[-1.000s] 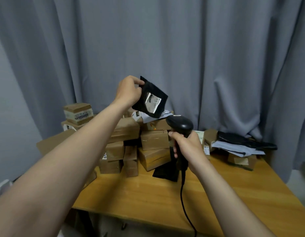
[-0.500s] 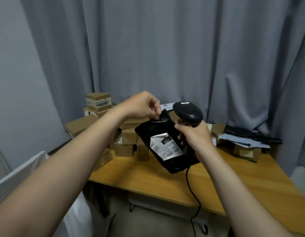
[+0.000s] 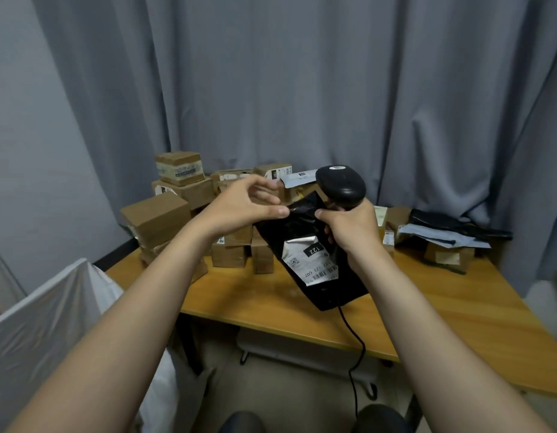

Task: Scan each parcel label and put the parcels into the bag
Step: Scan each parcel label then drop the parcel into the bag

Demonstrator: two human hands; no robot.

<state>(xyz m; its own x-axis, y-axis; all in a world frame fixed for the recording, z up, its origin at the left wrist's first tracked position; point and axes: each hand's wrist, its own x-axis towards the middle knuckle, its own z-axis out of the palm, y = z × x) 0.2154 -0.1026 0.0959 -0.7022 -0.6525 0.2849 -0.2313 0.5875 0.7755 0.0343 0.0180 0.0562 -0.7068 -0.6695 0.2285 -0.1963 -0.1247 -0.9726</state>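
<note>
Pouch: the black mailer pouch [image 3: 302, 226] hangs tilted over the worktop's [image 3: 442, 307] near edge, between both hands, with its label [image 3: 308, 260] facing the camera.
Left hand [image 3: 243, 207]: the thumb tip meets the pouch's top edge and the other fingers arch loosely above; I cannot tell whether it truly pinches.
Right hand [image 3: 352, 228]: wrapped round the handle of the barcode scanner [image 3: 341, 182], thumb against the same top edge.
Handling: it looks light, soft and glossy, so likely slippery. It sags, so the top seam, clear of the label, seems the best hold.
Destination: the white bag [image 3: 52, 307] stands at lower left, well apart from the pouch.
</note>
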